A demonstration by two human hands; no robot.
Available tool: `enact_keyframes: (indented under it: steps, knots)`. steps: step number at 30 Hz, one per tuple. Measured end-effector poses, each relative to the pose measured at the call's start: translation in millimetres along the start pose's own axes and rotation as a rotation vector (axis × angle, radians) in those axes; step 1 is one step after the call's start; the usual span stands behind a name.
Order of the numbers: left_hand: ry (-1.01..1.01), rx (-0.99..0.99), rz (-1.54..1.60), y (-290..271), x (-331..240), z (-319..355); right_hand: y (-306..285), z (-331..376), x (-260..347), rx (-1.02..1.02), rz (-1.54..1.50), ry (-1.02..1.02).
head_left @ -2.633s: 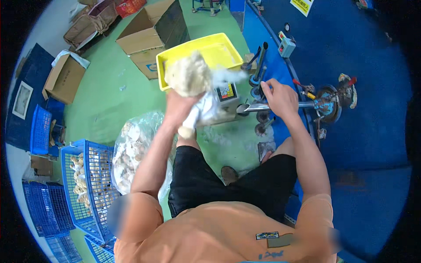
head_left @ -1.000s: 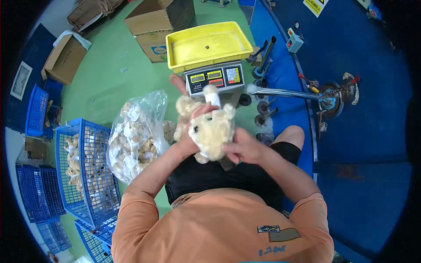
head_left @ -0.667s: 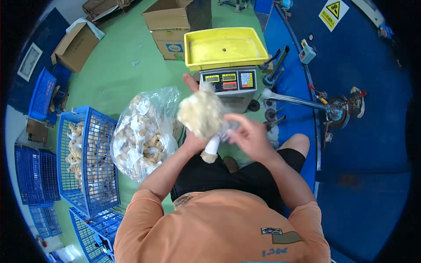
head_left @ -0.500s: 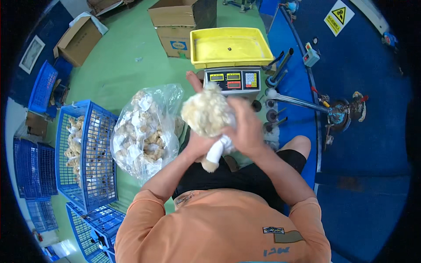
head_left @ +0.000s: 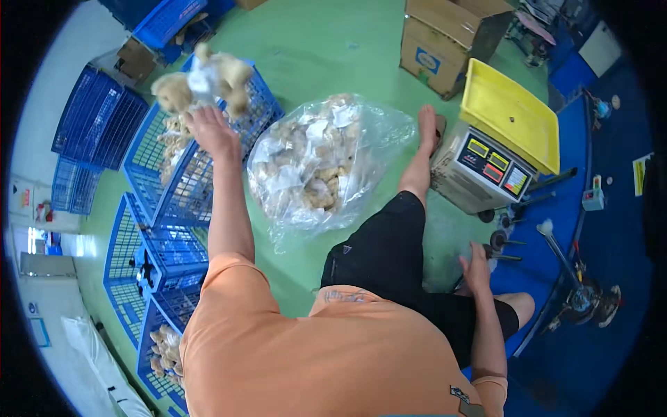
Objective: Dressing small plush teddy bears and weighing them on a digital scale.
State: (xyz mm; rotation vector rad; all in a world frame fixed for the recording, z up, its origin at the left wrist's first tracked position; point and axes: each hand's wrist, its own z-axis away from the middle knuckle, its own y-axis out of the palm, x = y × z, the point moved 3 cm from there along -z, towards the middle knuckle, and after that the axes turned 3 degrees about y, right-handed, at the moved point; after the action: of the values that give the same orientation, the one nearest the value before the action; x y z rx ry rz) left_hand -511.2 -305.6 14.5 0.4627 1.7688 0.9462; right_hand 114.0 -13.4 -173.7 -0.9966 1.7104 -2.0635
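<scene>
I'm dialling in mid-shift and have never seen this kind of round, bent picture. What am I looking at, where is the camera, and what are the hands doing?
The picture comes from a wide fisheye camera on the person's head, looking down, so straight edges bend near the rim. The orange shirt and black shorts at the bottom are the person's own body, seated on a green floor.

The left hand is stretched out over a blue crate, fingers open, with a beige plush toy just beyond the fingertips; whether they touch it is unclear. The right hand is low by the right knee, holding nothing that I can see.

Between the legs lies a clear plastic bag full of similar toys. To the right stands a weighing scale with a yellow tray, and a cardboard box behind it.
</scene>
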Motion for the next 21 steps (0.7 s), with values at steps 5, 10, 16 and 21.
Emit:
enact_keyframes:
  steps: [5,10,16,21]
  knots:
    - [0.072,0.764,-0.939,-69.9,61.9,59.3,4.1,9.4,22.9,0.503,-0.002,0.154]
    - [-0.369,1.26,-1.554,-229.8,185.2,179.0,13.8,9.5,39.9,0.583,-0.114,0.066]
    - [-0.105,1.109,-2.075,-337.6,194.0,202.2,25.8,34.6,19.6,0.693,-0.268,0.213]
    - [-0.308,1.1,-1.978,-283.9,173.7,212.2,28.7,34.5,19.8,0.714,-0.273,0.237]
